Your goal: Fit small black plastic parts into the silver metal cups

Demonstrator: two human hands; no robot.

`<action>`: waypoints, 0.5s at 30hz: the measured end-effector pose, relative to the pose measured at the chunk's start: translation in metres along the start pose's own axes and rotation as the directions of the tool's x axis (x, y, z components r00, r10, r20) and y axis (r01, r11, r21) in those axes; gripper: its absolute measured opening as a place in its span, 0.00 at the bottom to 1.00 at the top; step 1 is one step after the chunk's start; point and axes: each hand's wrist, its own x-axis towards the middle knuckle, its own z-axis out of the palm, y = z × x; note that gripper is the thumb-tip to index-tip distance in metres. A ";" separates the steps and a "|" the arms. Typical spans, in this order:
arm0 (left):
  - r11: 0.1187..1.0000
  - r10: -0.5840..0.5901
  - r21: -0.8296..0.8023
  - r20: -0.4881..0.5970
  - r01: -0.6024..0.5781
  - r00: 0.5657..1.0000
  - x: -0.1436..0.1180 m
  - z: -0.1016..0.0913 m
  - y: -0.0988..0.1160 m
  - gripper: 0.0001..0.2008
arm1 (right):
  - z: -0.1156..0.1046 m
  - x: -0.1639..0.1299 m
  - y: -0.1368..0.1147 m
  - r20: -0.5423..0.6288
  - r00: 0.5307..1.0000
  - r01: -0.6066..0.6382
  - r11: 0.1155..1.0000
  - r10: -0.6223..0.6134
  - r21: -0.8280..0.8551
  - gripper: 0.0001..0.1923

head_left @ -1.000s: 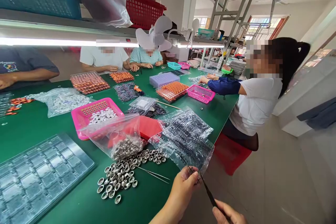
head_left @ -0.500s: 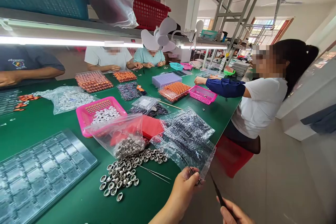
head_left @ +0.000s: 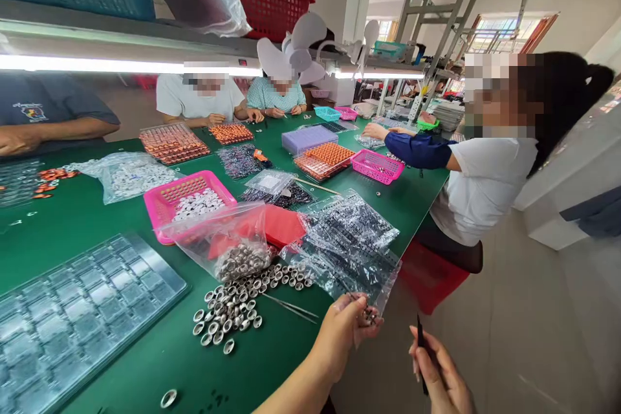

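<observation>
My left hand (head_left: 342, 330) is closed at the near corner of a clear plastic bag (head_left: 359, 265) that holds black strips. Small dark parts (head_left: 371, 317) show at its fingertips; I cannot make out their kind. Past the table edge, my right hand (head_left: 444, 369) grips black tweezers (head_left: 420, 336), their tips pointing up and apart from my left hand. Silver tweezers (head_left: 291, 308) lie on the green table (head_left: 276, 369) beside a pile of small metal cups (head_left: 228, 317). More cups fill an open clear bag (head_left: 242, 260) behind the pile.
A clear compartment tray (head_left: 87, 317) lies at the left. Behind are a pink basket (head_left: 213, 181) of white pieces, a red packet (head_left: 281, 225) and orange parts in trays (head_left: 330, 158). One co-worker (head_left: 495, 174) sits at the right; several others sit across the table.
My right hand has moved slightly up, and the black tweezers now stand more upright. My left hand has shifted a little up, still holding the dark parts. A loose metal cup shows near the front edge.
</observation>
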 end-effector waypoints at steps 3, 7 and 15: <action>0.998 -0.005 -0.059 0.040 0.008 0.999 -0.003 0.000 0.006 0.18 | 0.004 0.002 0.000 0.042 0.999 0.017 0.999 -0.019 0.051 0.30; 0.998 -0.014 -0.054 0.035 0.016 0.999 -0.004 0.000 0.011 0.20 | 0.019 0.009 0.001 0.095 0.992 -0.098 0.977 0.081 0.190 0.27; 0.997 -0.012 -0.078 0.048 0.015 0.999 -0.006 0.001 0.012 0.25 | 0.052 0.056 -0.007 0.222 0.965 -0.212 0.916 0.140 0.341 0.24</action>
